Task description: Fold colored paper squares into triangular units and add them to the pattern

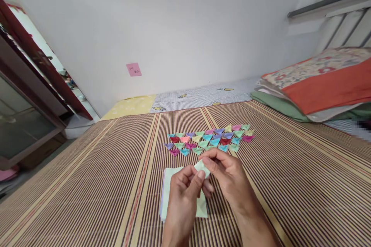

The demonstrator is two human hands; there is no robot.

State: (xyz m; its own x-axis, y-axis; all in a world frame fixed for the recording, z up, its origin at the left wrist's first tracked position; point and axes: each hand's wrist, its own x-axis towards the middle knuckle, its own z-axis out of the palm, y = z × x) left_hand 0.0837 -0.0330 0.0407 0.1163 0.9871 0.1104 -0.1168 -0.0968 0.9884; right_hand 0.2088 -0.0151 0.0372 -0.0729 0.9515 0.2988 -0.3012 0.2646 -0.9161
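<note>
A small pale green folded paper [200,165] is held up between my two hands. My left hand [185,187] pinches its lower left side with thumb and fingers. On its upper right, my right hand [224,170] grips the paper between thumb and forefinger. Below them lies a stack of square paper sheets [171,197], pale green on top with a lilac edge showing; my left hand covers part of it. Just beyond my hands, several small folded paper pieces [214,141] in many colours stand in slanting rows.
A striped bamboo mat [116,177] covers the bed. Folded bedding [333,81] in orange, floral and green is piled at the right. A pink note [133,69] sticks to the white wall [197,27]. A dark red door frame [43,58] stands at the left.
</note>
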